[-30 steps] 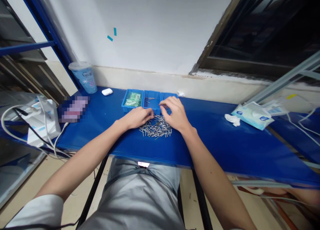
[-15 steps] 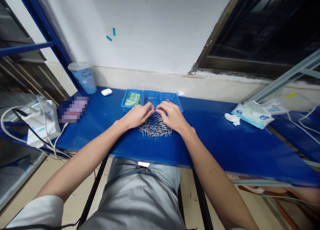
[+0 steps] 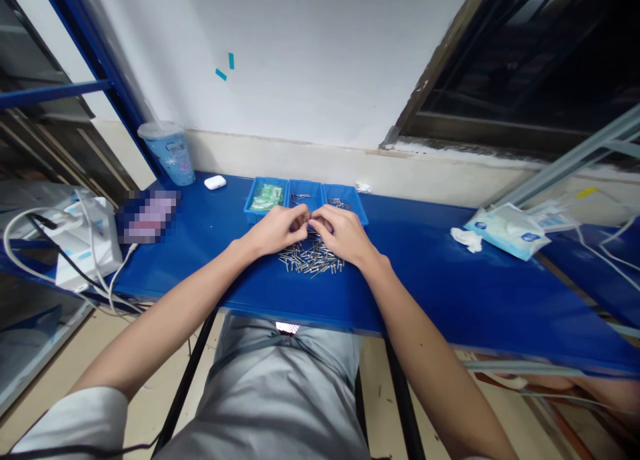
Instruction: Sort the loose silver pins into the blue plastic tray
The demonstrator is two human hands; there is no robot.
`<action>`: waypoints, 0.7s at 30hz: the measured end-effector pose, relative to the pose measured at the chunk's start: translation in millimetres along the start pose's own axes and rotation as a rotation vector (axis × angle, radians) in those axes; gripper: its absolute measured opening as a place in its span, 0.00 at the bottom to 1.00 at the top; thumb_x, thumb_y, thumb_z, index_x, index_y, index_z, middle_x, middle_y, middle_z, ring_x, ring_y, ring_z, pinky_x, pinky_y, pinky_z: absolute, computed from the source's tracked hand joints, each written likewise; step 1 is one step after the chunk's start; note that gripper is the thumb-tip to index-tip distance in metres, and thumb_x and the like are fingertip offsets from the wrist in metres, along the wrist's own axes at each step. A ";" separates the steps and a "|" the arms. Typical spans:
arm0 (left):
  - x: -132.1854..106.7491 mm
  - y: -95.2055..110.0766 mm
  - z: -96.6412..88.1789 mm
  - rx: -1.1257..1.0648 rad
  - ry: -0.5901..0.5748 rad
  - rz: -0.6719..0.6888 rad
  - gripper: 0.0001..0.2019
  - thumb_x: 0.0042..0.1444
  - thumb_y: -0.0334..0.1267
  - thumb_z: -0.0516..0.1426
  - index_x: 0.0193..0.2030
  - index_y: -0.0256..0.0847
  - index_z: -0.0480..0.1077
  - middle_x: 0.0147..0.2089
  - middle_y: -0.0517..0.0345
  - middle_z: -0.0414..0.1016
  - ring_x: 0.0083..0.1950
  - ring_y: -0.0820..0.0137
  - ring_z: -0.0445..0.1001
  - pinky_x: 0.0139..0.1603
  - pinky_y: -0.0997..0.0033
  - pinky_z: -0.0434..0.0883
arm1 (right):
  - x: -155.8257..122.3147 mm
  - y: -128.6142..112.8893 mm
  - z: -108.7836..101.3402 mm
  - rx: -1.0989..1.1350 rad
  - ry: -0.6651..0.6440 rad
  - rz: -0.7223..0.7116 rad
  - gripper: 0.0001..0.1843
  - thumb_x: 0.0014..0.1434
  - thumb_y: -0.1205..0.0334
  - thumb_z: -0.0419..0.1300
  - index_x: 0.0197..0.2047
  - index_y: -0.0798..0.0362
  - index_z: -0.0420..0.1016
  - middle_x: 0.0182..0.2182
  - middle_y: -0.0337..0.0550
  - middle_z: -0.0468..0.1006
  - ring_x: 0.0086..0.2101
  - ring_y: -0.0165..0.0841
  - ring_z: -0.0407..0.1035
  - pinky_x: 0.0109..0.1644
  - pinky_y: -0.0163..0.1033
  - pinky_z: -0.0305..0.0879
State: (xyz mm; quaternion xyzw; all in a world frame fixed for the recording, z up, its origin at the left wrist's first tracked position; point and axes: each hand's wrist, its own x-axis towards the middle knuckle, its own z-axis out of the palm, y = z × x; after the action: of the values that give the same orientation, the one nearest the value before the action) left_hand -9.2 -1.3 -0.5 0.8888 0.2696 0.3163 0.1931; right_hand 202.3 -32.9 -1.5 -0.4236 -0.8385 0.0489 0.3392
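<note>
Fingertips nearly together, my left hand (image 3: 281, 230) and my right hand (image 3: 344, 232) meet just above a pile of small metal pins that look like rivets (image 3: 311, 259). Both hands are closed in a pinch; whatever sits between the fingers is too small to make out. Behind them stand three blue bins side by side. The left bin (image 3: 247, 215) holds small green-and-white packets (image 3: 267, 197). A few metal pins (image 3: 301, 197) lie in the middle bin (image 3: 306, 185). More of them are in the right bin (image 3: 361, 213), partly hidden by my right hand.
The blue table (image 3: 425, 273) backs onto a wall. On its left are a lidded cup (image 3: 173, 155), a white earbud case (image 3: 215, 182), a blurred-out phone-like object (image 3: 151, 217) and white power strips with cables (image 3: 90, 247). A tissue pack (image 3: 510, 232) and a crumpled tissue (image 3: 467, 239) lie at right.
The fingers of my left hand have curled in slightly and the fingertips of both hands have shifted a little. The pile and bins look the same.
</note>
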 end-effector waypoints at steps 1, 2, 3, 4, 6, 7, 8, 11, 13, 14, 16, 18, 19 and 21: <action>0.1 0.5 -0.3 -0.011 0.017 -0.010 0.04 0.63 0.35 0.55 0.43 0.40 0.69 0.32 0.60 0.79 0.32 0.71 0.77 0.37 0.72 0.71 | -0.2 0.4 0.4 -0.005 -0.014 -0.004 0.08 0.70 0.61 0.56 0.42 0.51 0.76 0.35 0.42 0.79 0.32 0.34 0.68 0.39 0.41 0.59; 0.3 1.0 -0.8 -0.019 0.034 -0.019 0.04 0.63 0.35 0.55 0.43 0.40 0.69 0.32 0.59 0.80 0.32 0.71 0.78 0.38 0.72 0.71 | -0.5 0.9 0.8 -0.012 -0.025 -0.009 0.07 0.70 0.62 0.57 0.42 0.51 0.76 0.35 0.42 0.78 0.32 0.34 0.67 0.39 0.41 0.59; 0.4 1.3 -1.2 -0.024 0.051 -0.027 0.04 0.63 0.35 0.55 0.42 0.40 0.69 0.33 0.59 0.80 0.33 0.71 0.78 0.38 0.72 0.72 | -0.6 1.5 1.4 -0.018 -0.032 -0.014 0.07 0.69 0.62 0.57 0.42 0.51 0.76 0.35 0.42 0.78 0.32 0.34 0.67 0.38 0.41 0.58; 0.5 1.6 -1.6 -0.026 0.066 -0.030 0.03 0.63 0.36 0.56 0.42 0.40 0.69 0.33 0.58 0.81 0.33 0.71 0.78 0.38 0.72 0.72 | -0.7 2.1 1.9 -0.025 -0.038 -0.019 0.06 0.69 0.62 0.58 0.42 0.51 0.77 0.35 0.42 0.78 0.32 0.34 0.67 0.38 0.41 0.58; 0.7 1.8 -2.0 -0.023 0.090 -0.024 0.03 0.63 0.36 0.56 0.42 0.41 0.69 0.35 0.58 0.81 0.34 0.70 0.79 0.38 0.72 0.73 | -0.7 3.3 2.8 -0.039 -0.042 -0.028 0.07 0.70 0.62 0.58 0.41 0.51 0.77 0.34 0.42 0.77 0.32 0.34 0.67 0.38 0.41 0.58; 0.7 1.7 -2.0 -0.020 0.099 -0.016 0.03 0.63 0.36 0.56 0.42 0.41 0.69 0.36 0.57 0.81 0.35 0.70 0.79 0.38 0.72 0.73 | -0.6 4.0 3.2 -0.045 -0.044 -0.032 0.07 0.70 0.62 0.58 0.40 0.51 0.76 0.34 0.42 0.77 0.32 0.34 0.67 0.38 0.41 0.58; 0.7 1.7 -1.8 -0.017 0.106 -0.005 0.04 0.63 0.36 0.56 0.42 0.41 0.69 0.36 0.56 0.81 0.35 0.70 0.79 0.39 0.72 0.73 | -0.5 4.7 3.6 -0.051 -0.046 -0.036 0.08 0.70 0.62 0.57 0.40 0.51 0.77 0.34 0.42 0.78 0.32 0.34 0.68 0.39 0.41 0.58; 0.7 1.3 -1.2 -0.013 0.137 0.026 0.04 0.64 0.36 0.55 0.42 0.40 0.70 0.37 0.56 0.81 0.36 0.70 0.79 0.39 0.72 0.73 | -0.5 6.8 4.4 -0.060 -0.042 -0.051 0.11 0.72 0.62 0.55 0.39 0.51 0.77 0.36 0.43 0.79 0.35 0.35 0.70 0.40 0.41 0.60; 0.8 1.1 -1.2 -0.017 0.153 0.028 0.04 0.64 0.36 0.55 0.42 0.40 0.70 0.37 0.56 0.80 0.36 0.71 0.78 0.38 0.72 0.72 | -0.7 8.0 4.5 -0.058 -0.034 -0.054 0.13 0.74 0.61 0.53 0.40 0.51 0.77 0.37 0.44 0.79 0.36 0.36 0.71 0.42 0.42 0.61; 0.7 1.0 -1.5 -0.016 0.155 0.023 0.04 0.65 0.36 0.55 0.42 0.40 0.70 0.37 0.57 0.80 0.36 0.71 0.78 0.38 0.72 0.71 | -0.9 8.4 4.5 -0.054 -0.029 -0.051 0.14 0.74 0.60 0.52 0.41 0.51 0.78 0.37 0.44 0.80 0.37 0.36 0.72 0.42 0.42 0.62; 0.7 0.8 -2.5 0.007 0.142 0.008 0.05 0.66 0.36 0.55 0.43 0.40 0.71 0.34 0.58 0.79 0.33 0.72 0.76 0.36 0.72 0.69 | -1.2 8.7 4.1 -0.040 -0.023 -0.041 0.15 0.75 0.58 0.52 0.42 0.50 0.78 0.39 0.45 0.81 0.38 0.37 0.73 0.43 0.43 0.63; 0.5 0.8 -3.6 0.051 0.112 -0.005 0.06 0.68 0.37 0.54 0.43 0.39 0.71 0.32 0.59 0.78 0.30 0.72 0.73 0.35 0.71 0.67 | -1.3 8.6 3.6 -0.027 -0.020 -0.033 0.16 0.76 0.57 0.51 0.42 0.50 0.78 0.40 0.46 0.82 0.40 0.38 0.73 0.44 0.43 0.64; 0.3 0.8 -4.0 0.073 0.095 -0.010 0.07 0.69 0.38 0.54 0.43 0.39 0.72 0.32 0.59 0.77 0.29 0.72 0.72 0.34 0.71 0.66 | -1.2 8.3 3.4 -0.025 -0.019 -0.029 0.17 0.76 0.57 0.50 0.42 0.50 0.78 0.41 0.46 0.82 0.40 0.38 0.74 0.44 0.43 0.65; 0.0 0.8 -4.3 0.096 0.067 -0.015 0.09 0.70 0.39 0.53 0.44 0.39 0.73 0.32 0.58 0.78 0.29 0.71 0.71 0.34 0.70 0.64 | -1.0 7.7 3.3 -0.023 -0.017 -0.023 0.18 0.76 0.56 0.49 0.42 0.50 0.78 0.41 0.46 0.83 0.40 0.38 0.74 0.45 0.44 0.66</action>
State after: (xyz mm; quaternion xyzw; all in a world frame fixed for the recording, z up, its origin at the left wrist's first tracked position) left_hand -11.8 -1.1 3.0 0.8840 0.2975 0.3309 0.1435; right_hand 205.9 -28.0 -7.3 -0.4176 -0.8466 0.0388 0.3277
